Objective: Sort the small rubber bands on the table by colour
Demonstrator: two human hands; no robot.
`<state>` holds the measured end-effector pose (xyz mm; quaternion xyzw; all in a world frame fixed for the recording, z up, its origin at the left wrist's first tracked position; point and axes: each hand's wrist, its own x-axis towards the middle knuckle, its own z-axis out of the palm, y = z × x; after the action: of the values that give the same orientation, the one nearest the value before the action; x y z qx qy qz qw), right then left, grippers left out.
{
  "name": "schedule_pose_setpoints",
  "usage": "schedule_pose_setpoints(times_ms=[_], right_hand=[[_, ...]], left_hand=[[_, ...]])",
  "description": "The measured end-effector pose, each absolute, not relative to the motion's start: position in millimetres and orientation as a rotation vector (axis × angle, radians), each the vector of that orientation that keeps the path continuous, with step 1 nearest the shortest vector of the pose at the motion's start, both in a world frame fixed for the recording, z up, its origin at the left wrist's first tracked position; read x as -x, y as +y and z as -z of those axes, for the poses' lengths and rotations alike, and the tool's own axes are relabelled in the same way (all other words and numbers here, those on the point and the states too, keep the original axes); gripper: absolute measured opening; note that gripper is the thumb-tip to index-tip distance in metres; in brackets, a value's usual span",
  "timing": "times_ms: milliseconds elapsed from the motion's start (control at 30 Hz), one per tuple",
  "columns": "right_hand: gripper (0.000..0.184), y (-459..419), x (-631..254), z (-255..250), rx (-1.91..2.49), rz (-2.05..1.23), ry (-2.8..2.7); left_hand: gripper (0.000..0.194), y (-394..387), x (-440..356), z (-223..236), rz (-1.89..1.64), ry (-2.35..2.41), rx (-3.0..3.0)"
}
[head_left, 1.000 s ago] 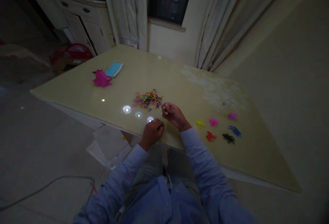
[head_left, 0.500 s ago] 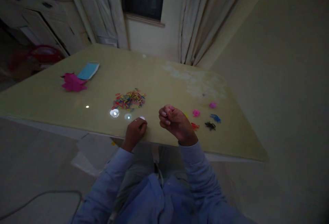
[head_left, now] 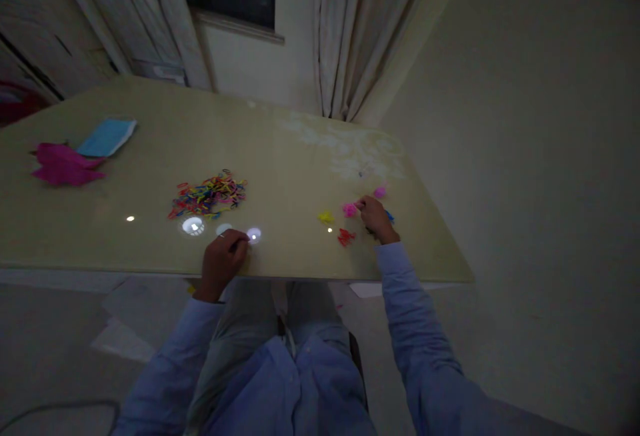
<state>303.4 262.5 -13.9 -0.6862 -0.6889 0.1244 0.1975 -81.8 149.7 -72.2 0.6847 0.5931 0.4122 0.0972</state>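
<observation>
My right hand (head_left: 376, 218) reaches to the right part of the table, with thumb and fingers pinched at the small pink pile (head_left: 349, 210). The rubber band in its fingertips is barely visible. Small piles of yellow (head_left: 326, 217) and red rubber bands (head_left: 345, 237) lie to its left, while a blue pile (head_left: 389, 217) and a dark one are partly covered by the hand. My left hand (head_left: 224, 256) rests near the table's front edge, fingers curled together; what is in them, if anything, is hidden. Beyond it lies a mixed heap of coloured rubber bands (head_left: 210, 195).
On the left of the pale table (head_left: 280, 156) lie a crumpled magenta piece (head_left: 67, 165) and a blue face mask (head_left: 107, 137). A lilac pile (head_left: 380, 192) sits past my right hand. Curtains (head_left: 345, 36) and a wall stand behind the table.
My right hand has moved right and down from above the table to the pink pile. The view has shifted right, and my left hand stays closed near the front edge.
</observation>
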Motion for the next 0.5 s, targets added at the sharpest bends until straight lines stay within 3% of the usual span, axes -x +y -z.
schedule_pose_setpoints(times_ms=[167,500], right_hand=[[0.011,271.3,-308.5,26.0,1.949,-0.367,-2.025],[0.021,273.2,-306.2,26.6,1.91,-0.362,-2.109]], left_hand=[[0.02,149.8,81.4,70.5,-1.216,1.789,-2.017],[0.021,150.7,81.3,68.4,-1.228,1.786,-2.047]])
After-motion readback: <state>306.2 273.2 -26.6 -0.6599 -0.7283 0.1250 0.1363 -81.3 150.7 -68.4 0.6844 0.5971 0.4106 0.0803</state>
